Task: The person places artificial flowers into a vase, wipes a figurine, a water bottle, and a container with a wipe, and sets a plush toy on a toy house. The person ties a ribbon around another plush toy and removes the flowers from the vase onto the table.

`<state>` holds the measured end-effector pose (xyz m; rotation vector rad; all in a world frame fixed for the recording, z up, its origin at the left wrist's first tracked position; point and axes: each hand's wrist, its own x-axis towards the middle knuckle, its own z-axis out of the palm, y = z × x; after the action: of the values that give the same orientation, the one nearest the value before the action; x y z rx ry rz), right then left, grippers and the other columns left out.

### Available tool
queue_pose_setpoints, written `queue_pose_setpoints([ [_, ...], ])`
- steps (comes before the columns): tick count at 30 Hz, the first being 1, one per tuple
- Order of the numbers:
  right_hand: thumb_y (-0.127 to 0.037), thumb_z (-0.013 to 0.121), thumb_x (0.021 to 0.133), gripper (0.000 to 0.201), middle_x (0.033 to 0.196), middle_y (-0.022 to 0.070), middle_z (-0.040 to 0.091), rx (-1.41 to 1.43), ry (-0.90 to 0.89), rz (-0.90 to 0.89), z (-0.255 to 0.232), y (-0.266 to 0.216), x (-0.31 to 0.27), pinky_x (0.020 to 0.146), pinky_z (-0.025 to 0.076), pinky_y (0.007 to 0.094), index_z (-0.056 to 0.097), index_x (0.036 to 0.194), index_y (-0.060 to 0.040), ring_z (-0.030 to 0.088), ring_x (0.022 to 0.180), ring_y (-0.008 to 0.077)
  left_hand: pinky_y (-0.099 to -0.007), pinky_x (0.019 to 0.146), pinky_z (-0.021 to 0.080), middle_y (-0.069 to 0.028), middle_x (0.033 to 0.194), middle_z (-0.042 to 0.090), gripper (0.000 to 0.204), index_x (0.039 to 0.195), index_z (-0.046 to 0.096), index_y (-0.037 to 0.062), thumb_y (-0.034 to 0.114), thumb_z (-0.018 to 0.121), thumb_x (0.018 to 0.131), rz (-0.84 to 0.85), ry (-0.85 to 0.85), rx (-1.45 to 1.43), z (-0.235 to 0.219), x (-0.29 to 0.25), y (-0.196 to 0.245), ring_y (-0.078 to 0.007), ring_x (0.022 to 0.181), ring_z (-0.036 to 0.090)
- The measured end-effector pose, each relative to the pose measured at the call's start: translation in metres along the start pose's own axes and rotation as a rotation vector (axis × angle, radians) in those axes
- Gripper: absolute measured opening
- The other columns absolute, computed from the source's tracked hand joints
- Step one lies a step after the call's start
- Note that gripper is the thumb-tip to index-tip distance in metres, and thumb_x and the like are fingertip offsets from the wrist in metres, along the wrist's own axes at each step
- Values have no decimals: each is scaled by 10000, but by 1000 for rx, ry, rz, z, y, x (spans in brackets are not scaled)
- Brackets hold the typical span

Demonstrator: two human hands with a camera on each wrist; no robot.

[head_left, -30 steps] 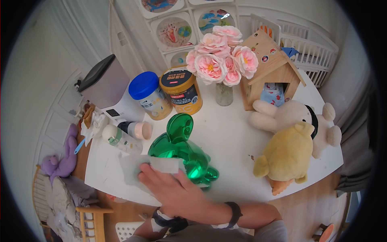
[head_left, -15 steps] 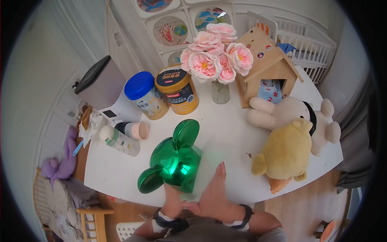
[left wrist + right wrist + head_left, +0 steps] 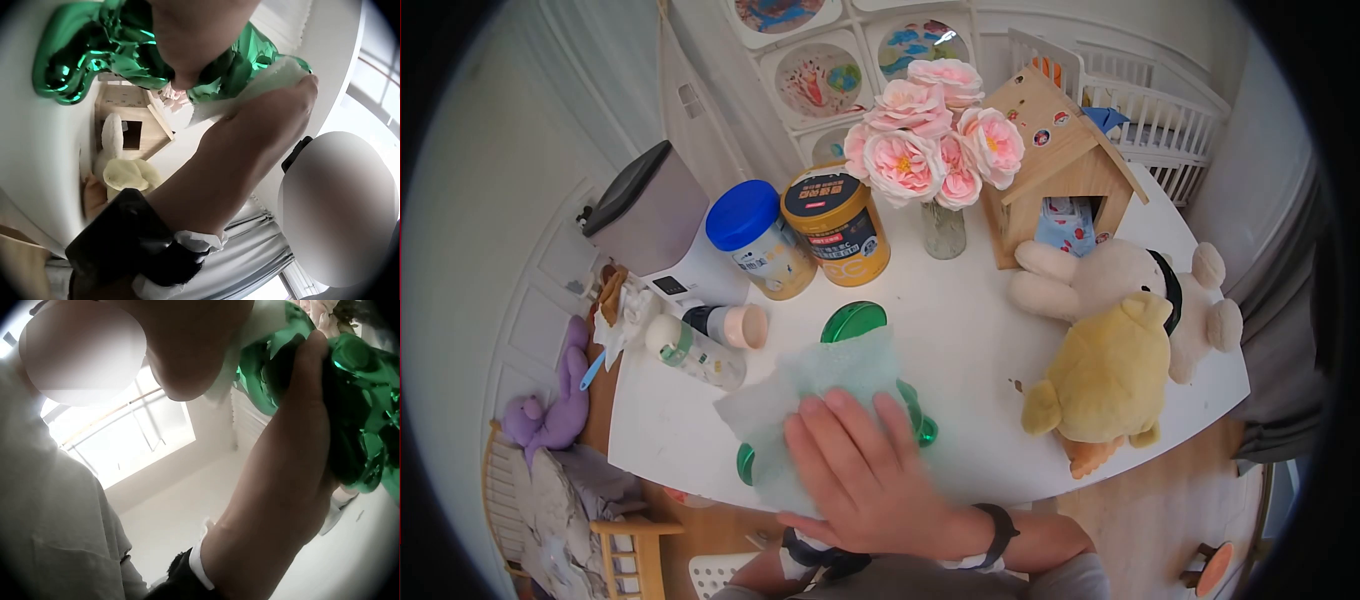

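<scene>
Currently, the right hand (image 3: 865, 480) lies spread over a pale, thin cloth (image 3: 835, 365), its fingers long and nearly straight, pressing the sheet against a shiny green figure (image 3: 855, 321) with rounded ears. The left hand (image 3: 294, 444) grips the figure, its thumb resting along the glossy surface in the right wrist view; how far its other fingers curl is hidden. Held close to the person, the figure is over the near part of the white table (image 3: 980, 450), mostly covered by the cloth, with one ear showing beyond it. Farther back are a tub with a blue lid (image 3: 760, 245) and a gold-and-black tub (image 3: 837, 225), side by side, and a clear bottle with a rounded pale top (image 3: 700, 352). Pink flowers (image 3: 940, 130) rise from a glass vase (image 3: 944, 232) near a small wooden house (image 3: 1060, 150). Toward the right end, a yellow plush toy (image 3: 1115, 370) leans against a cream plush toy (image 3: 1050, 280).
</scene>
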<state>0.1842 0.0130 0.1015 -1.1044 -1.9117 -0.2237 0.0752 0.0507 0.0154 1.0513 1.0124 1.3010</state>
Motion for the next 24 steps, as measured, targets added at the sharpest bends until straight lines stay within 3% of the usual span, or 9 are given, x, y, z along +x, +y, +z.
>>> queue_pose_setpoints([
  [8, -572, 505, 930, 765, 1310, 247, 494, 61, 152, 10, 13, 21, 9, 952, 441, 567, 494, 1314, 90, 502, 1149, 443, -361, 843, 489, -93, 1095, 636, 422, 1168, 589, 7, 70, 751, 784, 31, 55, -33, -1, 1, 3, -206, 991, 611],
  [10, -504, 581, 904, 775, 1332, 265, 472, 249, 253, 200, 20, 19, 3, 1005, 424, 539, 419, 1389, 79, 481, 1211, 431, -361, 842, 489, -94, 1096, 635, 427, 1170, 587, 7, 71, 753, 782, 40, 69, -44, -1, 1, 4, -208, 991, 612],
  [14, -509, 519, 961, 793, 1356, 298, 433, 282, 177, 276, 17, 30, -13, 1040, 395, 519, 324, 1433, 98, 457, 1235, 454, -363, 841, 488, -96, 1098, 634, 436, 1175, 584, 8, 71, 757, 779, 55, 88, -68, 3, -1, 3, -213, 990, 613],
  [16, -488, 473, 997, 762, 1378, 303, 412, 708, 132, 497, 9, 32, -17, 1095, 337, 482, 298, 1434, 112, 428, 1263, 480, -363, 841, 488, -96, 1098, 634, 439, 1176, 584, 8, 72, 758, 778, 49, 83, -74, 6, -4, 5, -214, 990, 613],
  [18, -481, 455, 1006, 755, 1390, 306, 403, 887, 101, 606, -2, 31, -19, 1115, 308, 463, 285, 1439, 114, 402, 1290, 486, -384, 984, 468, -90, 1330, 525, 438, 1389, 406, 53, 207, 552, 1007, 192, -203, 300, -3, -2, 5, -220, 1188, 546],
  [20, -475, 438, 1015, 748, 1402, 309, 393, 1070, 69, 711, -8, 35, -18, 1134, 279, 445, 272, 1443, 116, 376, 1317, 492, -385, 973, 466, -82, 1299, 546, 447, 1377, 425, 58, 174, 594, 980, 219, -182, 439, 3, 0, 12, -221, 1159, 557],
  [22, -481, 440, 1010, 759, 1424, 297, 384, 1180, 36, 676, -12, 44, -12, 1148, 246, 482, 262, 1463, 101, 337, 1356, 498, -361, 844, 488, -105, 1089, 630, 398, 1156, 575, 16, 71, 725, 791, 400, -113, 582, 10, 0, 15, -227, 992, 617],
  [23, -481, 440, 1010, 759, 1424, 297, 384, 1183, 39, 673, -10, 43, -11, 1148, 246, 482, 262, 1463, 101, 337, 1356, 498, -346, 828, 488, -101, 1086, 632, 386, 1143, 582, 18, 44, 710, 780, 331, -85, 524, 10, -1, 14, -228, 984, 616],
  [24, -485, 450, 1003, 770, 1446, 299, 368, 899, 35, 579, -7, 40, -9, 1144, 232, 523, 262, 1471, 97, 324, 1371, 498, -346, 828, 488, -101, 1086, 632, 386, 1143, 582, 18, 44, 710, 780, 336, -85, 527, 9, -1, 15, -228, 984, 616],
])
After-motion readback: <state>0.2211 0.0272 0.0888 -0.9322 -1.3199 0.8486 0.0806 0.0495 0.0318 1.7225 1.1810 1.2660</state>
